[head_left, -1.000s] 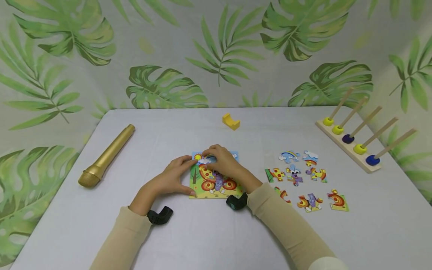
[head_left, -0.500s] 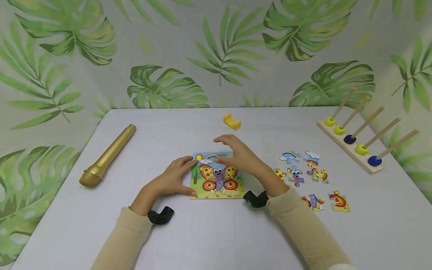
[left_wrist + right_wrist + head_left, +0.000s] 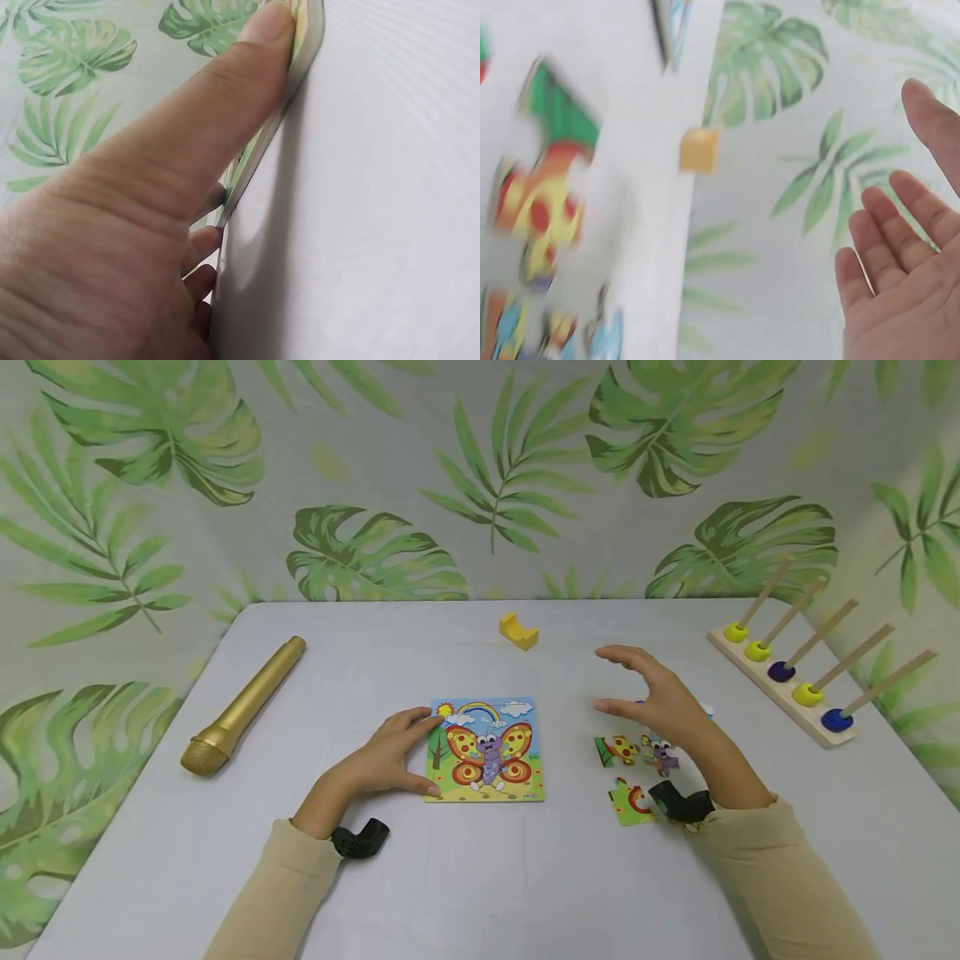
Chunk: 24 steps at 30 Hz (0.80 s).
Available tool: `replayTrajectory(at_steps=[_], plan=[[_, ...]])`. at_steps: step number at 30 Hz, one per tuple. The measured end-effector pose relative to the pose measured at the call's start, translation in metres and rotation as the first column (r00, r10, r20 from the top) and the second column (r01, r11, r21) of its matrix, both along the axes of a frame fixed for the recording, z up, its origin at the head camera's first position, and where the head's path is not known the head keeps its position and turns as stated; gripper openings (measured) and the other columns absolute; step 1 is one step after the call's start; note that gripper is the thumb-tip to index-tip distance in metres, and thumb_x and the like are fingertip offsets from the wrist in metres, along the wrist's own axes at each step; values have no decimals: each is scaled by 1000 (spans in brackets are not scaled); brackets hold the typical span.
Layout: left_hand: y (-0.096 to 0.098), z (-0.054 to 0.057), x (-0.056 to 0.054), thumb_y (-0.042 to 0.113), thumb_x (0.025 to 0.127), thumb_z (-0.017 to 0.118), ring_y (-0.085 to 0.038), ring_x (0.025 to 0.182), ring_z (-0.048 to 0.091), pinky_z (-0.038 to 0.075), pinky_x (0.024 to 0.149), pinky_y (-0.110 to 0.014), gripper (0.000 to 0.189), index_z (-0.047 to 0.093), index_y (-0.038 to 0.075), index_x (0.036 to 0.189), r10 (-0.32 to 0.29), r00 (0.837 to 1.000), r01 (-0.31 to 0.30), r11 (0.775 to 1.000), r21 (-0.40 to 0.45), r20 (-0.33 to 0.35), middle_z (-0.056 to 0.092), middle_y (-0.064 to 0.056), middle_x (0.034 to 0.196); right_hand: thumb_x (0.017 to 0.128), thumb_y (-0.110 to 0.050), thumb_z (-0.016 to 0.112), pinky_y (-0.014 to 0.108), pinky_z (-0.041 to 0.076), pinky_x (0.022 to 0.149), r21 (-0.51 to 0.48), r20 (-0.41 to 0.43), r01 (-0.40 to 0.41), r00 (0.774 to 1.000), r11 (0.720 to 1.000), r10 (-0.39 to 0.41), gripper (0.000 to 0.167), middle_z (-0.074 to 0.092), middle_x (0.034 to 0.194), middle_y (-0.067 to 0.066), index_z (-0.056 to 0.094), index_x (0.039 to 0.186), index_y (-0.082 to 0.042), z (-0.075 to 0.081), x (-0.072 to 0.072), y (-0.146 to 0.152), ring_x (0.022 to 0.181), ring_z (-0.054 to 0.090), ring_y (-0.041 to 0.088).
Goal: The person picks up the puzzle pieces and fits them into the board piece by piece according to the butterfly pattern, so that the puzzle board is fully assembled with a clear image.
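My left hand (image 3: 382, 756) rests at the left edge of a square butterfly puzzle board (image 3: 517, 789), which lies flat on the table. In the left wrist view the thumb (image 3: 232, 90) touches the board's edge (image 3: 305, 56), with the other fingers further along it. My right hand (image 3: 671, 702) hovers over loose jigsaw pieces, holding nothing, its thumb and fingers spread apart. Visible pieces include a green-and-yellow one (image 3: 618, 749), a purple butterfly-head one (image 3: 662, 756) and a green-and-red one (image 3: 630, 802). The right hand and arm hide others. Pieces look blurred in the right wrist view.
A gold microphone (image 3: 243, 706) lies at the left of the white table (image 3: 450, 885). At the back middle is a small yellow block (image 3: 519, 632) with a curved notch. A wooden peg stand (image 3: 780, 685) with yellow and blue beads stands at the right.
My right hand has lifted off the puzzle board and moved right, over the loose pieces, uncovering the butterfly picture. The left hand has stayed at the board's left edge.
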<state>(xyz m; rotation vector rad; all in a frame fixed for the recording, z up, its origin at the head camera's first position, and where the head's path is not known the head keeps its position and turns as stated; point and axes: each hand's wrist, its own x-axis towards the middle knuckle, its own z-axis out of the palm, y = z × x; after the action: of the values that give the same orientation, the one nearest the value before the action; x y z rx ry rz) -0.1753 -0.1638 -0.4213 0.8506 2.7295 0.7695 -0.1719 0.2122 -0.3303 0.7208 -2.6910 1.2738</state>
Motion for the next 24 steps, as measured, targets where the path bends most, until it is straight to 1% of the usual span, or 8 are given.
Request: replayTrajectory(at_steps=[3, 5, 7, 9, 12, 16, 19, 24], plan=[[0, 0, 0, 65, 57, 70, -28, 131, 15, 18, 102, -49, 106, 30, 16, 141, 0, 1000, 0, 1000, 1, 1, 22, -8, 143, 76, -9, 71, 54, 25, 96, 12, 33, 45, 998, 999, -46, 62, 40, 133, 12, 42, 132, -8, -18, -9, 26, 121, 33, 34], [0, 0, 1, 65, 57, 70, -27, 131, 15, 18, 103, -48, 106, 30, 16, 142, 2, 1000, -2, 1000, -1, 4, 21, -8, 144, 78, -12, 71, 54, 25, 96, 9, 51, 60, 997, 998, -61, 62, 41, 133, 11, 42, 132, -9, -27, -13, 41, 121, 33, 33], [0, 1, 1, 64, 57, 71, -27, 131, 14, 17, 103, -48, 105, 29, 17, 142, 3, 1000, -3, 1000, 0, 7, 21, -7, 144, 79, -12, 69, 53, 26, 96, 3, 61, 60, 996, 998, -60, 61, 41, 133, 13, 41, 133, -7, -34, -15, 52, 121, 33, 34], [0, 2, 1, 63, 58, 71, -27, 131, 14, 18, 103, -48, 105, 29, 16, 142, 3, 1000, -3, 1000, 1, 7, 21, -7, 144, 81, -15, 68, 56, 26, 95, 2, 89, 62, 994, 998, -62, 61, 40, 133, 15, 39, 134, -7, -41, -16, 60, 121, 32, 36], [0, 2, 1, 63, 58, 71, -27, 131, 14, 18, 103, -48, 105, 29, 16, 142, 2, 1000, -2, 1000, -3, 9, 21, -7, 144, 82, -20, 67, 59, 24, 94, 11, 163, 71, 984, 997, -72, 63, 38, 135, 18, 36, 135, -6, -50, -16, 70, 122, 29, 41], [0, 1, 1, 63, 58, 71, -27, 131, 14, 17, 103, -48, 105, 28, 17, 142, 2, 1000, -2, 1000, -6, 6, 21, -7, 144, 84, -24, 65, 61, 24, 93, 34, 256, 100, 961, 994, -105, 62, 34, 137, 19, 36, 136, -8, -59, -15, 78, 123, 26, 44], [0, 0, 0, 62, 59, 71, -26, 131, 14, 17, 103, -47, 104, 28, 17, 142, 6, 1000, -6, 1000, -6, 6, 20, -7, 144, 85, -26, 63, 61, 24, 93, 53, 272, 102, 956, 993, -113, 59, 33, 136, 21, 37, 135, -7, -64, -16, 81, 122, 26, 45], [0, 0, 1, 61, 59, 72, -27, 132, 13, 17, 103, -48, 103, 29, 17, 142, 8, 1000, -8, 1000, -5, 11, 21, -7, 144, 86, -28, 62, 59, 23, 94, 131, 262, 103, 956, 986, -135, 55, 35, 136, 21, 41, 132, -6, -72, -18, 84, 122, 28, 43]])
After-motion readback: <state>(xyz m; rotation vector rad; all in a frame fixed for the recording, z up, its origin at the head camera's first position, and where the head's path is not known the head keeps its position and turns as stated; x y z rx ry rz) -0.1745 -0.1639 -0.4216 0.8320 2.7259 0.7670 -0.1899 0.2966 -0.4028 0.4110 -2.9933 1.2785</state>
